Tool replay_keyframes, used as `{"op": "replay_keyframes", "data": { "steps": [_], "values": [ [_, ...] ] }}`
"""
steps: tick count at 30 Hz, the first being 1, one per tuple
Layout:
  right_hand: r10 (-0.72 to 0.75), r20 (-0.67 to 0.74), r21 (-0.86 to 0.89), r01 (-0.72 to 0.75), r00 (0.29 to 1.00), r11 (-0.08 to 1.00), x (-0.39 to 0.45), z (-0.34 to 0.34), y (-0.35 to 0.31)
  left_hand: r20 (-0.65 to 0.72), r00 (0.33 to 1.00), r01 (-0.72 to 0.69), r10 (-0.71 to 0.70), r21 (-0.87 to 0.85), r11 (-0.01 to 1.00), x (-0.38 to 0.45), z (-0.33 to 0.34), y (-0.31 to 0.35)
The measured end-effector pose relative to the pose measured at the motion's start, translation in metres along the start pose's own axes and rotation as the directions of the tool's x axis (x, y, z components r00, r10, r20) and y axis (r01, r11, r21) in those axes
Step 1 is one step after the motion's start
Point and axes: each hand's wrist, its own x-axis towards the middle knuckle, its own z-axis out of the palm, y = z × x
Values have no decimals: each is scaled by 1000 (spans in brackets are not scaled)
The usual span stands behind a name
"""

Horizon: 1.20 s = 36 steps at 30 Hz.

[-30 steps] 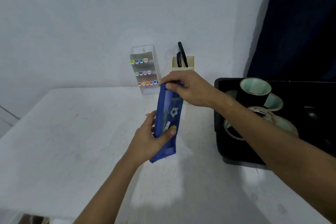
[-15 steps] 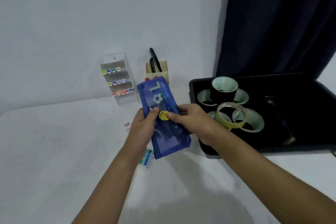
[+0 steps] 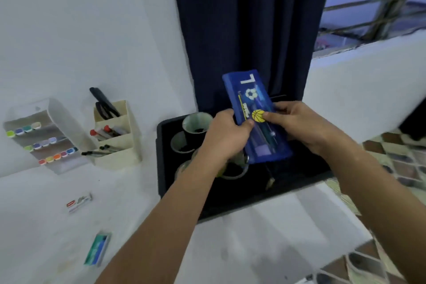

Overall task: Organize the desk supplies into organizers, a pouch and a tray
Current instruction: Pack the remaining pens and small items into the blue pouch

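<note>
You held a blue pencil pouch (image 3: 255, 117) in both hands above a black tray (image 3: 161, 159), its long axis running away from you and tilted a little to your left. Your left hand (image 3: 227, 136) grasped the pouch's left edge, thumb pressed on its face; your right hand (image 3: 302, 127) pinched the right edge, thumb just beside a yellow basketball badge (image 3: 258, 115). Each grip was clenched on the pouch. Through the translucent front, pens showed inside, below a football emblem and a white numeral. Directly beneath your left grip, rolls of tape (image 3: 197, 122) sat in the tray, some hidden by your wrist and the pouch. Well to the left of your grips, against the white wall, stood a cream tiered desk organizer (image 3: 119, 145) holding black scissors (image 3: 103, 104) in its top compartment and pens in the lower ones. Just beyond it to the left, a clear marker rack (image 3: 46, 138) displayed rows of coloured marker caps. Nearer to you and to the left of your forearms, on the white table (image 3: 46, 237), lay a small red-and-white box (image 3: 78, 202) and a green box (image 3: 98, 249), apart from each other. Behind your grips hung a dark blue curtain (image 3: 242, 30), with a barred window off to the right.
</note>
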Motion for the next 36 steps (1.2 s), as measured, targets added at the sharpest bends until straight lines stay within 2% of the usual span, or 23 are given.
{"op": "replay_keyframes", "data": {
  "steps": [3,6,12,15,18,25,27,30,33,36],
  "values": [
    [160,-11,-241,-158,987,958,27,-45,24,47,992,115,-119,88,989,31,50,6],
    [248,-10,-326,-238,969,915,51,-70,50,117,963,224,-244,157,962,45,93,10],
    [248,4,-477,-216,969,852,75,-79,87,125,885,400,-449,291,869,50,136,5],
    [291,37,-576,-218,956,788,76,-75,102,158,857,409,-490,370,834,46,138,-1],
    [310,51,-626,-212,949,751,77,-74,112,172,861,373,-478,423,826,43,139,-3],
    [219,36,-666,-140,975,733,78,-79,117,99,888,334,-449,534,777,38,144,-1],
    [182,45,-669,-105,982,736,75,-77,116,62,912,318,-406,520,793,34,143,0],
    [-3,79,-658,54,997,751,77,-71,109,-53,981,191,-187,451,872,29,135,11],
    [-113,179,-556,195,977,808,82,-55,96,-227,973,84,28,470,879,29,110,14],
    [-60,277,-357,161,959,920,81,-34,84,-371,928,190,-10,451,872,29,76,4]
  ]
}}
